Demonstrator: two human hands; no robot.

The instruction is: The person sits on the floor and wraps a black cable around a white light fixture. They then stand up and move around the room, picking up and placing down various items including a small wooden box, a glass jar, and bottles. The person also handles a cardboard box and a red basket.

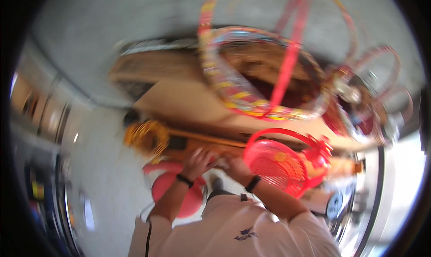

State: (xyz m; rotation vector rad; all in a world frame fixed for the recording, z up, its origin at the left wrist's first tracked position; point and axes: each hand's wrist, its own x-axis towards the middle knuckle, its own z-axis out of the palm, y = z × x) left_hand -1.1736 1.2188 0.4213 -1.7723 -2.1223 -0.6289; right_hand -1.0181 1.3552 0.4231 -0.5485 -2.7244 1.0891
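Observation:
My left hand (198,161) and my right hand (234,167) are close together in front of my body, with their fingertips nearly meeting. A small reddish and whitish patch shows between the fingers, too blurred to name, so I cannot tell whether either hand grips it. Just to the right of my right hand is a red plastic basket (274,174) with openwork walls, an arched handle and a red bow (318,151) at its side. An orange-brown surface (195,142) lies beyond the hands.
A large basket with a colourful wrapped rim (232,100) and tall red handle stands ahead, over tan cardboard (178,102). Smaller decorated baskets (353,105) cluster to its right. A yellow wire-like bundle (148,139) sits at left. Below my left forearm is a red round stool (178,196).

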